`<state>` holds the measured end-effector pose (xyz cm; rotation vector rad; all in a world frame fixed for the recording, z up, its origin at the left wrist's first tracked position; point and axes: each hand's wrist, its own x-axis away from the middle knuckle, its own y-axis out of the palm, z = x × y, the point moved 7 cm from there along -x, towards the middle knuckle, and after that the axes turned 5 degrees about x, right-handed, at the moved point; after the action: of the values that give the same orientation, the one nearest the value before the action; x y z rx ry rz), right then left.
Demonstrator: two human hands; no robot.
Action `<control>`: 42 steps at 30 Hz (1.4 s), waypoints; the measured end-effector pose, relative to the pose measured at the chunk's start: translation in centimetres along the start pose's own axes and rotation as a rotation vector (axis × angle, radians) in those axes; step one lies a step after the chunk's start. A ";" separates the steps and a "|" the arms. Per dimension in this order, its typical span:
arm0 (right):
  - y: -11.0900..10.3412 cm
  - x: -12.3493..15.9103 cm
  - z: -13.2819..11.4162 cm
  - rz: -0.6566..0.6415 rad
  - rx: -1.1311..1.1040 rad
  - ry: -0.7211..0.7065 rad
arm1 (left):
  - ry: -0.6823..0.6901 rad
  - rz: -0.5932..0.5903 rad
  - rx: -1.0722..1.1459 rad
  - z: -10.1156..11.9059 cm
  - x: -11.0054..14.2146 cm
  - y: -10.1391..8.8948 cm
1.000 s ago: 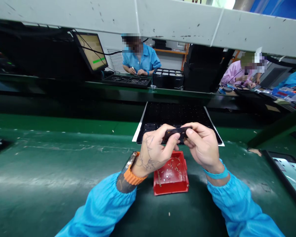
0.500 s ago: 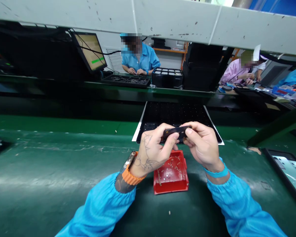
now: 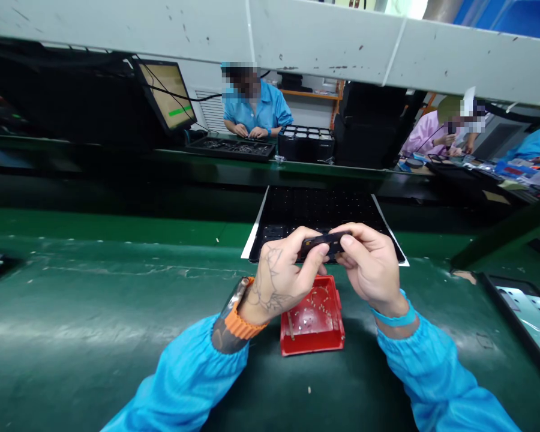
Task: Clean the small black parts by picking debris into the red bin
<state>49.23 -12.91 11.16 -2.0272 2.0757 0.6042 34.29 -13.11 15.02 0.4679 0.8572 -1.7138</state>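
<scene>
A small flat black part (image 3: 326, 240) is pinched between both hands, its narrow edge turned toward me; fingers cover much of it, so its exact kind does not show. My left hand (image 3: 282, 273) is closed on its left end, thumb in front. On its right end, my right hand (image 3: 372, 264) is closed in the same way. Below the hands lies a red bin (image 3: 312, 345) with tiny pale bits scattered inside. Behind them is a black tray (image 3: 319, 204) with small parts in its near row, partly hidden by the hands.
A white sheet (image 3: 254, 240) shows beneath the tray. At right stands a dark tray with pale blue panels (image 3: 528, 318). A co-worker in blue (image 3: 270, 105) sits across the bench near a monitor (image 3: 168, 96) and a black box (image 3: 305, 144). A grey beam (image 3: 297, 36) crosses overhead.
The black part tips slightly in my fingers, and both hands keep hold of it. Otherwise the view shifts only a little.
</scene>
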 end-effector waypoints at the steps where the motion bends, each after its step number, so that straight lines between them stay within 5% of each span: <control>1: 0.0 0.0 0.0 0.000 -0.002 -0.005 | 0.006 0.000 -0.009 0.0 0.0 0.0; 14: 0.1 0.1 0.6 0.075 -0.065 0.025 | 0.011 0.000 -0.104 0.3 0.0 0.0; 19: 0.5 0.1 0.9 0.014 -0.036 0.048 | -0.063 -0.047 -0.033 -0.1 -0.6 -0.8; 24: 2.0 -0.1 1.0 -0.233 0.067 0.133 | -0.180 -0.095 -0.037 -0.7 -1.5 -3.3; 28: 3.1 0.4 2.0 -0.549 0.398 0.223 | -0.204 -0.015 -0.147 -0.9 -1.7 -5.5; 32: 3.6 1.4 1.8 -0.886 0.821 0.059 | -0.198 -0.032 -0.200 -1.0 -1.6 -5.6; 35: 3.4 1.9 1.2 -1.022 0.905 0.009 | -0.227 -0.073 -0.143 -1.2 -1.5 -5.0; 39: 2.6 1.3 0.1 -0.921 0.857 -0.003 | -0.313 -0.120 0.075 -1.7 -1.2 -3.8; 42: 1.2 0.0 -0.5 -0.606 0.728 0.036 | -0.352 -0.157 0.196 -2.0 -0.9 -2.8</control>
<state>48.17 -13.12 11.82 -2.0113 1.2718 -0.2617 31.70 -10.67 15.15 0.2204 0.4843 -1.9618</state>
